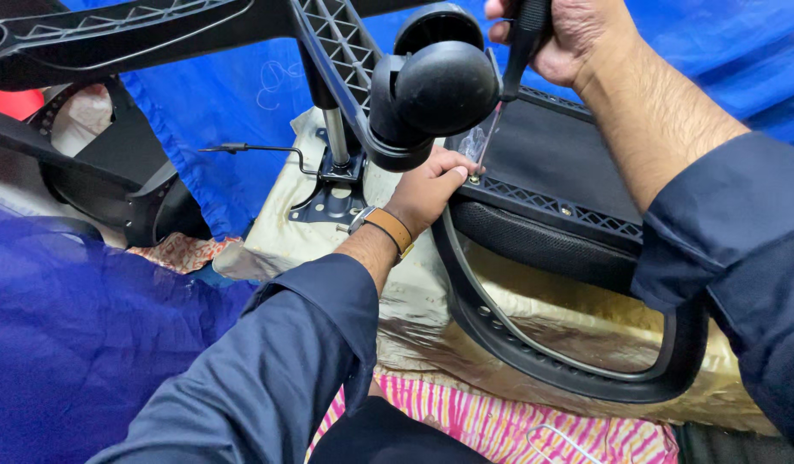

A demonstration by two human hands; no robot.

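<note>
An upturned black office chair lies in front of me, its star base (337, 39) and a black caster wheel (440, 86) close to the camera. My right hand (556, 34) grips the black handle of a screwdriver (504, 94) whose thin shaft points down at a screw on the chair's black plastic frame (551, 206). My left hand (427, 189), with a brown watch strap at the wrist, rests on that frame with its fingertips pinched beside the screwdriver tip. A curved black armrest loop (569, 369) hangs below the frame.
The chair's seat underside is wrapped in shiny beige plastic (431, 318). A metal mechanism plate with a bent lever rod (268, 150) sits at the gas column. Blue cloth (79, 335) covers the left and back. Pink striped fabric (500, 425) lies near my knees.
</note>
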